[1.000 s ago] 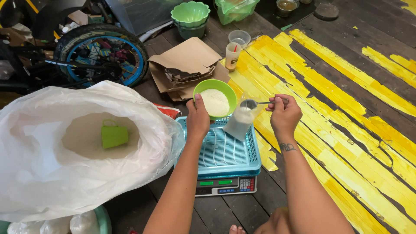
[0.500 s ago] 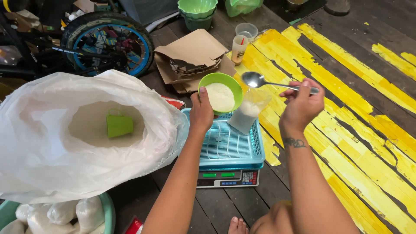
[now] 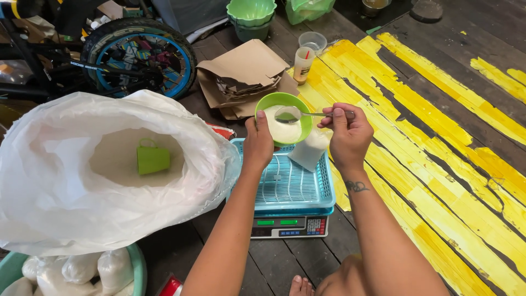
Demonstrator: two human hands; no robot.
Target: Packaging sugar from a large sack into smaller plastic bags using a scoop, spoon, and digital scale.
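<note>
Head view, looking down at a plank floor striped with yellow paint. Left hand clamped on the near rim of a green bowl of white powder, held above the far edge of a teal basket on a digital scale. Right hand pinching a metal spoon, its scoop over the powder. Small clear bag of powder leaning in the basket, just beneath. Bowl judged light and stiff, best gripped at the rim; powder loose, easily spilled. Big white sack with a green cup at the left.
</note>
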